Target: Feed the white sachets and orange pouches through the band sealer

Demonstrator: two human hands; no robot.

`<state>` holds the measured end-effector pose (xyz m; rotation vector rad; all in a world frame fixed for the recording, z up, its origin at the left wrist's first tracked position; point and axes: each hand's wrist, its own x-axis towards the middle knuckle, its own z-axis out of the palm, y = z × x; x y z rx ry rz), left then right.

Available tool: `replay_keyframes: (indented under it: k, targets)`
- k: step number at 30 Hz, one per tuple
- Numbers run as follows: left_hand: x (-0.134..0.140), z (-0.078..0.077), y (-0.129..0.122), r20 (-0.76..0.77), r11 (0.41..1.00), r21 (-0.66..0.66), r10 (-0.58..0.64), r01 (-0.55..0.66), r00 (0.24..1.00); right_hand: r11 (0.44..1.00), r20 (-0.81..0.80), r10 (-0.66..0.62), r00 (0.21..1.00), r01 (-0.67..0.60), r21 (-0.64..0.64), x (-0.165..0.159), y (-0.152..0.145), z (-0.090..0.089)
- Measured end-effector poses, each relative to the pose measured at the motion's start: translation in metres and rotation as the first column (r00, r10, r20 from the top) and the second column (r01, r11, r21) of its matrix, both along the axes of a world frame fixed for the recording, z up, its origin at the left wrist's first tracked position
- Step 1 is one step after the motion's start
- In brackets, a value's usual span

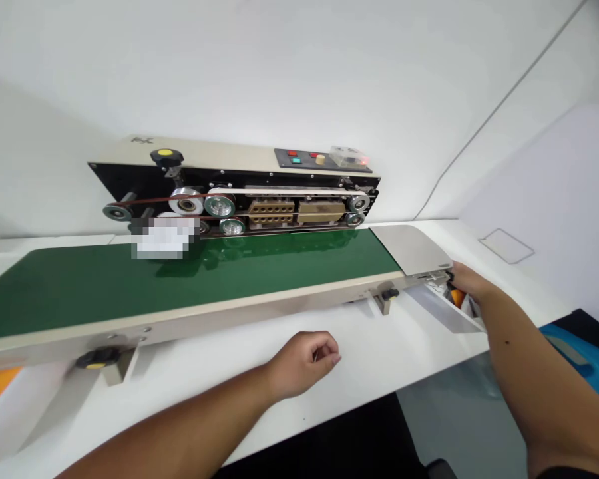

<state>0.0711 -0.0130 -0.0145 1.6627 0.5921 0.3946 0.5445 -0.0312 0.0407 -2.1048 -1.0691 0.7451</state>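
My left hand (304, 362) is loosely curled above the white table, in front of a conveyor with a green belt (104, 286). Its fingers are closed and nothing shows in them. At the conveyor's right end, my right hand (466, 279) is beside the corner of a grey metal end plate (413, 247). Most of its fingers are hidden, so what they touch is unclear. Just below it, something orange (458, 297) shows inside a white open container (442, 303). Behind the belt stands a band sealing machine (234, 163) with pulleys and brass-coloured blocks.
A pale, blurred-out item (164, 238) is at the belt's back edge. Black knobs (100, 358) stick out below the conveyor's front. Another white container (34, 399) with orange inside stands at lower left. A wire loop (506, 246) lies at the right, near the wall.
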Motion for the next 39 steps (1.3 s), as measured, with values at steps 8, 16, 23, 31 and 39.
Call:
replay_keyframes:
  k: [8, 16, 23, 31, 39]
  targets:
    - [0.000, -0.001, 0.000, -0.003, 1.000, 0.013, -0.004, 0.004, 1.000, 0.998, -0.123, 0.061, 0.991, -0.058, 0.027, 0.015, -0.003, -0.010]
    - [0.000, 0.001, 0.000, -0.010, 1.000, 0.004, -0.002, 0.002, 1.000, 0.998, -0.245, 0.053, 0.968, -0.046, 0.036, 0.015, 0.006, -0.013]
    - [0.000, -0.001, 0.001, -0.010, 1.000, 0.016, -0.004, 0.004, 1.000, 0.998, -0.317, -0.003, 0.948, 0.024, 0.064, 0.019, 0.010, -0.019]
    - [0.000, -0.002, 0.001, -0.008, 1.000, 0.010, -0.004, 0.005, 1.000, 0.993, -0.343, -0.048, 0.938, 0.082, 0.084, 0.021, 0.009, -0.016]
    - [-0.001, 0.002, 0.000, -0.019, 1.000, 0.017, -0.007, 0.008, 1.000, 0.989, -0.202, -0.105, 0.974, 0.124, 0.083, 0.021, 0.008, -0.025]
